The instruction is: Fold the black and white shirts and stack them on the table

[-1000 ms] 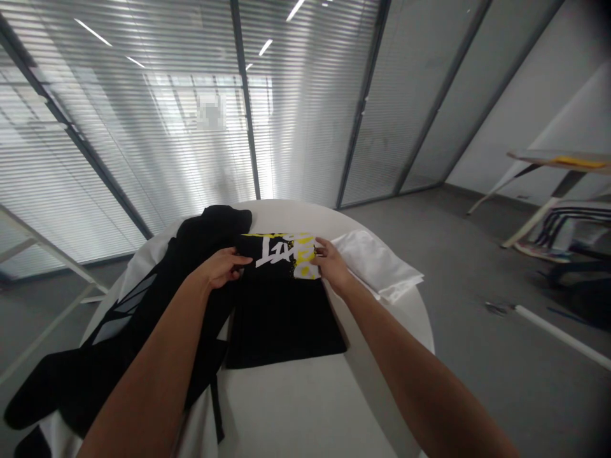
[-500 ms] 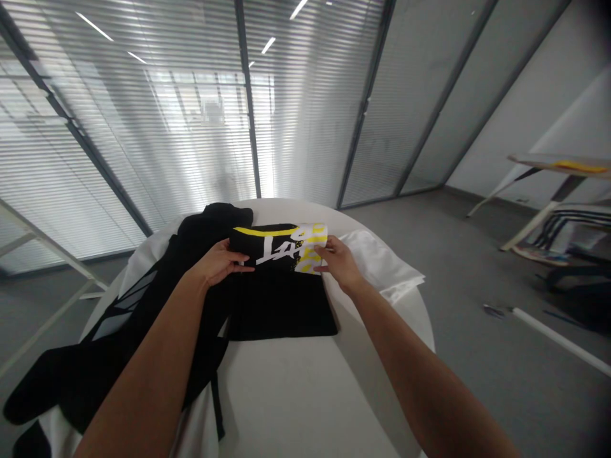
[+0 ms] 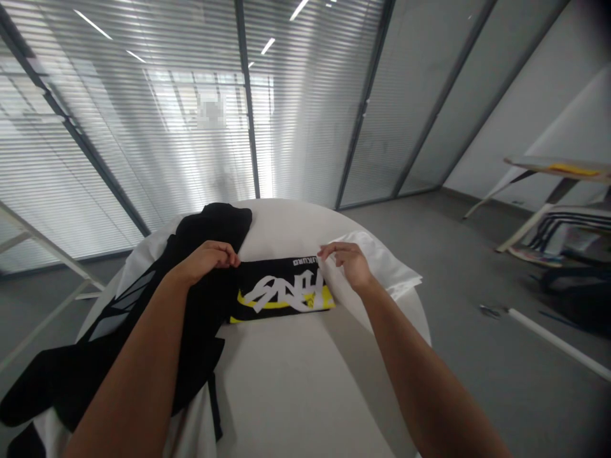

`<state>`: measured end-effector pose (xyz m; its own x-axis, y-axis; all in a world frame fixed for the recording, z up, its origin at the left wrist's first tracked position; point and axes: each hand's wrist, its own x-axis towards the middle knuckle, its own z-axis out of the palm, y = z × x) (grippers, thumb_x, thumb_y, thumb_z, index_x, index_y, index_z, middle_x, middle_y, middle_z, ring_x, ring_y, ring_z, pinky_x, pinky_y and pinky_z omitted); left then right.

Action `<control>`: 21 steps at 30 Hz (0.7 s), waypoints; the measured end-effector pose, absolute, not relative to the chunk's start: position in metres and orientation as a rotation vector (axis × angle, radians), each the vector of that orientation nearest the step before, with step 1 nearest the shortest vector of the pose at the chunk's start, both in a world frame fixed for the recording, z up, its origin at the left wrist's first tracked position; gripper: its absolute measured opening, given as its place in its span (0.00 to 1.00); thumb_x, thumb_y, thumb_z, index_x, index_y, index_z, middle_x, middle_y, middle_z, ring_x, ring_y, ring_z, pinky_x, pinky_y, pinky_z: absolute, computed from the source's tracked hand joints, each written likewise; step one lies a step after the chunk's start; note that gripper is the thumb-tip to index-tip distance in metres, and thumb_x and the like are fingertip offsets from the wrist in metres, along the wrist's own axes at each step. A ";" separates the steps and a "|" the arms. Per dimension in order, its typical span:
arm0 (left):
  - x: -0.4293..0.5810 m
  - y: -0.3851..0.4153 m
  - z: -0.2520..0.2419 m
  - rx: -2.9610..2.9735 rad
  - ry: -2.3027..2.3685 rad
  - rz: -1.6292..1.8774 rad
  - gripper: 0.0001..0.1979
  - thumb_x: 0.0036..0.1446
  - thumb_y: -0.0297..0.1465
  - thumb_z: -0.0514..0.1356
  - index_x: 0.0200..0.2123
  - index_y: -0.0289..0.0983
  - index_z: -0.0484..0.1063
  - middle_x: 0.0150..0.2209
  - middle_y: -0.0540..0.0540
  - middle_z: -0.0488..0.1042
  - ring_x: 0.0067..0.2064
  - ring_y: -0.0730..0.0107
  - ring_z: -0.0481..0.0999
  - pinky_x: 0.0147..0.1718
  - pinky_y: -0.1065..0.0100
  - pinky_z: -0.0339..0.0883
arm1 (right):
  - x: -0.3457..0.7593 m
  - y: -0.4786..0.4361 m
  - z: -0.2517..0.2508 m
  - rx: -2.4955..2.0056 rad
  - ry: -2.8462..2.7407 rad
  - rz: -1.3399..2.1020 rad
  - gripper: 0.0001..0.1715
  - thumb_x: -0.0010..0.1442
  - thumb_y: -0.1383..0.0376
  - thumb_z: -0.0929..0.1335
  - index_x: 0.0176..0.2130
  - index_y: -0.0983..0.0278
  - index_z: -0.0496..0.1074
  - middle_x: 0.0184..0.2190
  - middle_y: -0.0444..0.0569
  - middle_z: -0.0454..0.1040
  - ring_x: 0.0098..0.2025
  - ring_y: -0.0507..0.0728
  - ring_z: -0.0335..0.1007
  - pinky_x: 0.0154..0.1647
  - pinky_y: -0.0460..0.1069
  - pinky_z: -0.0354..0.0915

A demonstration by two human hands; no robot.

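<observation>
**Backlit by daylight, soft shadows, warped edges**

Strong daylight comes through the grey slatted window blinds (image 3: pixel 143 140) and washes the panes beside the centre post out to near white. Ceiling strip lights (image 3: pixel 296 9) show as thin bright streaks.

The round white table (image 3: pixel 296 381) is evenly lit, and the right forearm (image 3: pixel 405 356) casts a soft grey shadow across it. The loose black garment pile (image 3: pixel 143 318) sinks into flat darkness with little fold detail. The folded black shirt with white and yellow print (image 3: pixel 281 291) reads sharply.

Straight frames lean and bow towards the edges, the top right corner darkens, and one small patch on the blinds is blurred.
</observation>
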<state>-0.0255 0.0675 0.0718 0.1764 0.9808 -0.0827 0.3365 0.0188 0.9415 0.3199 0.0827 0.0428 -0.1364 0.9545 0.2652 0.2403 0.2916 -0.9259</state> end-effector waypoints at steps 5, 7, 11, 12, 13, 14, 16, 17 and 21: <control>0.003 0.074 0.070 1.903 1.597 0.807 0.09 0.52 0.34 0.57 0.30 0.38 0.77 0.33 0.45 0.77 0.39 0.60 0.75 0.43 0.64 0.66 | 0.303 0.071 0.041 -1.207 -1.823 0.575 0.19 0.57 0.63 0.59 0.40 0.62 0.77 0.43 0.49 0.78 0.50 0.60 0.69 0.57 0.55 0.59; 0.026 0.071 0.059 2.062 1.584 0.783 0.13 0.57 0.37 0.56 0.39 0.38 0.78 0.42 0.41 0.77 0.47 0.57 0.74 0.51 0.62 0.62 | 0.286 0.062 0.033 -1.257 -2.053 0.420 0.23 0.64 0.58 0.59 0.53 0.59 0.72 0.54 0.49 0.73 0.58 0.60 0.63 0.63 0.58 0.51; 0.062 0.060 0.027 2.243 1.692 0.530 0.27 0.62 0.42 0.51 0.60 0.37 0.64 0.62 0.34 0.63 0.66 0.47 0.56 0.62 0.50 0.44 | 0.263 0.049 0.014 -1.415 -2.394 0.291 0.31 0.68 0.50 0.55 0.66 0.56 0.57 0.67 0.52 0.55 0.69 0.64 0.45 0.66 0.67 0.40; 0.065 0.058 0.020 2.251 1.715 0.459 0.29 0.63 0.43 0.49 0.63 0.36 0.61 0.64 0.33 0.60 0.67 0.45 0.52 0.62 0.47 0.41 | 0.262 0.049 0.011 -1.450 -2.440 0.292 0.32 0.68 0.49 0.54 0.66 0.55 0.55 0.68 0.52 0.52 0.70 0.64 0.43 0.65 0.69 0.39; 0.066 0.056 0.014 2.250 1.730 0.403 0.30 0.63 0.44 0.48 0.64 0.36 0.58 0.66 0.33 0.58 0.68 0.43 0.50 0.63 0.46 0.39 | 0.263 0.049 0.008 -1.484 -2.468 0.295 0.33 0.68 0.48 0.54 0.67 0.54 0.54 0.69 0.52 0.51 0.70 0.65 0.42 0.65 0.70 0.39; 0.065 0.056 0.010 2.242 1.739 0.363 0.32 0.63 0.46 0.47 0.65 0.36 0.57 0.67 0.33 0.56 0.68 0.43 0.48 0.63 0.46 0.39 | 0.265 0.051 0.007 -1.517 -2.479 0.299 0.33 0.68 0.47 0.54 0.67 0.54 0.53 0.69 0.52 0.50 0.70 0.66 0.42 0.64 0.71 0.39; 0.057 0.057 0.006 2.211 1.756 0.334 0.34 0.63 0.49 0.46 0.66 0.37 0.55 0.67 0.34 0.55 0.69 0.44 0.47 0.63 0.48 0.38 | 0.271 0.054 0.007 -1.581 -2.471 0.306 0.33 0.68 0.46 0.54 0.67 0.53 0.53 0.69 0.51 0.50 0.69 0.68 0.42 0.63 0.73 0.40; 0.052 0.058 0.006 2.196 1.765 0.336 0.35 0.62 0.50 0.46 0.66 0.37 0.56 0.67 0.35 0.54 0.69 0.45 0.48 0.63 0.49 0.38 | 0.275 0.056 0.008 -1.617 -2.456 0.304 0.33 0.67 0.47 0.55 0.67 0.53 0.54 0.69 0.51 0.51 0.69 0.69 0.44 0.63 0.73 0.41; 0.036 0.062 0.013 2.152 1.788 0.402 0.31 0.61 0.51 0.48 0.59 0.39 0.66 0.64 0.36 0.61 0.66 0.46 0.54 0.62 0.51 0.41 | 0.285 0.060 0.014 -1.740 -2.322 0.191 0.30 0.67 0.50 0.59 0.62 0.59 0.63 0.64 0.59 0.60 0.65 0.72 0.52 0.62 0.71 0.45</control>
